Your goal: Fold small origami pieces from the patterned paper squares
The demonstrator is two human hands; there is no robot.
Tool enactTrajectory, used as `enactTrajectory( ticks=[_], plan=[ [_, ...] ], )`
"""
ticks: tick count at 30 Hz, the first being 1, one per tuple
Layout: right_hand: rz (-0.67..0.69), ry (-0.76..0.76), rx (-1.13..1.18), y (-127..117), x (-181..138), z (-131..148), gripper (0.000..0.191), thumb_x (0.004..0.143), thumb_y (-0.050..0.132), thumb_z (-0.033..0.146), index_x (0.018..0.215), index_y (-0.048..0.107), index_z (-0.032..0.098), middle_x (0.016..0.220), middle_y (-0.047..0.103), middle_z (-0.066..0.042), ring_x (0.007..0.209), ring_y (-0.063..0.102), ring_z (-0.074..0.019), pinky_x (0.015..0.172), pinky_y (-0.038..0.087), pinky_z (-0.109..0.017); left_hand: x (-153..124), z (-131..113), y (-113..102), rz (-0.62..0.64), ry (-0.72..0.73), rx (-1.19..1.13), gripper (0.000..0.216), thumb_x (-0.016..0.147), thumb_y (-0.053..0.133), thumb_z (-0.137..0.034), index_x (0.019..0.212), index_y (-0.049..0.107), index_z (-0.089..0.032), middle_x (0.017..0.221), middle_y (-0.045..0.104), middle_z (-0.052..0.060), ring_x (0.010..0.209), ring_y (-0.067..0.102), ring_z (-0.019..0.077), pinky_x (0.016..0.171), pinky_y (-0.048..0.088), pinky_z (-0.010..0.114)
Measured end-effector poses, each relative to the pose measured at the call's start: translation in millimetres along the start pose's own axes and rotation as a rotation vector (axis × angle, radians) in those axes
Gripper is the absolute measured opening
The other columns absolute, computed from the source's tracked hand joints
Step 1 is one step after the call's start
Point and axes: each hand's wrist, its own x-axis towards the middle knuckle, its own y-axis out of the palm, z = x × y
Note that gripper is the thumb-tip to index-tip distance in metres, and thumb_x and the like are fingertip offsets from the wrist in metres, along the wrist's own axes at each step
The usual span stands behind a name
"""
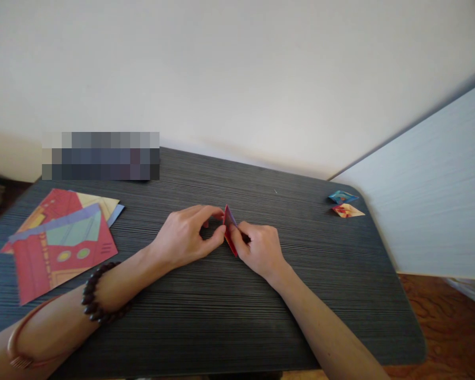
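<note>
Between my two hands, over the middle of the table, a small folded piece of red and purple paper (229,244) stands on edge, its pointed tip upward. My left hand (188,232) pinches its left side with thumb and fingertips. On the right side, my right hand (261,245) grips the same paper, the thumb pressed against it and the other fingers curled. Part of the paper is hidden behind the right fingers. Dark beads and a copper-coloured bangle circle my left arm.
Several colourful printed paper sheets (69,243) lie overlapping at the table's left. Two small folded paper pieces, one blue (342,197) and one yellow and red (347,210), sit near the right edge of the dark table (221,327). A blurred-out object (103,158) stands at the back left, by the wall.
</note>
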Motion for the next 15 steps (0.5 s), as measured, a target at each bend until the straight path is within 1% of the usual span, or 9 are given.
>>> enactTrajectory(
  ticks=[2,6,10,15],
  plan=[
    [-0.007,-0.011,-0.002,0.7,-0.1,0.2,0.04,0.093,0.04,0.034,0.058,0.054,0.018,0.054,0.06,0.001,0.047,0.051,-0.0093,0.051,0.025,-0.025,0.0,-1.8,0.1,0.006,-0.03,0.08,0.029,0.083,0.05,-0.034,0.103,0.062,-0.017,0.079,0.066,0.003,0.068,0.061,0.0155,0.063,0.046,0.026],
    [-0.009,-0.004,-0.003,1.1,-0.2,0.0,0.039,0.093,0.04,0.031,0.059,0.055,0.018,0.052,0.058,0.001,0.046,0.05,-0.0092,0.051,0.025,-0.025,0.2,-1.2,2.4,-0.012,-0.093,0.156,0.03,0.084,0.048,-0.031,0.11,0.055,-0.018,0.079,0.067,0.002,0.065,0.062,0.0146,0.062,0.045,0.025],
    [0.009,-0.003,0.015,0.4,-1.0,0.5,0.04,0.094,0.039,0.035,0.06,0.054,0.019,0.051,0.056,0.002,0.045,0.049,-0.0086,0.051,0.025,-0.024,0.2,-0.1,4.4,-0.013,-0.144,0.139,0.033,0.085,0.045,-0.03,0.115,0.05,-0.019,0.079,0.068,-0.001,0.062,0.062,0.0142,0.059,0.043,0.024],
    [0.003,-0.049,0.012,1.2,-1.6,3.7,0.038,0.094,0.038,0.036,0.064,0.053,0.018,0.056,0.059,0.001,0.049,0.052,-0.0091,0.052,0.026,-0.024,0.1,-3.5,3.7,0.056,-0.2,0.114,0.03,0.086,0.045,-0.035,0.112,0.055,-0.023,0.071,0.067,-0.002,0.059,0.061,0.0149,0.058,0.041,0.025]
  ],
)
